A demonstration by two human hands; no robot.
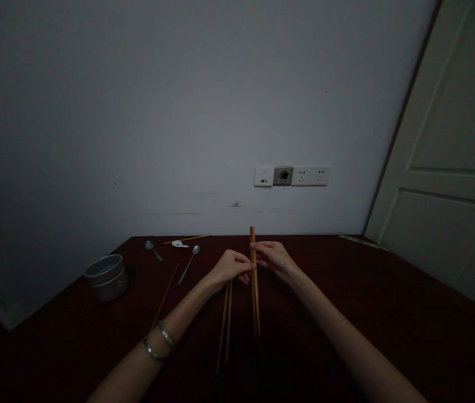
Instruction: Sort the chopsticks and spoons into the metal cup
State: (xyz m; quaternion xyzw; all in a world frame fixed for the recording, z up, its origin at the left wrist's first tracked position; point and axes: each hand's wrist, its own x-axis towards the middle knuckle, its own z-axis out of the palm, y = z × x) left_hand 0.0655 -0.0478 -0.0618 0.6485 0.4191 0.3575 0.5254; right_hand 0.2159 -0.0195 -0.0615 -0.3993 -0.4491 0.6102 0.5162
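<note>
Both hands pinch one pair of chopsticks, held close to upright with the tips pointing down toward me. My right hand grips them near the top end. A little lower, the thumb and fingertips of my left hand are closed on the same pair. Two more wooden chopsticks extend below my left hand, slightly spread at their lower ends; whether that hand also touches them I cannot tell. A single reddish chopstick lies to the left, partly behind my left forearm.
On the dark red table, a grey metal pot stands at the left edge. Near the back lie a metal spoon, another spoon, a white soup spoon and a thin chopstick. A flat strip lies back right, before the wall.
</note>
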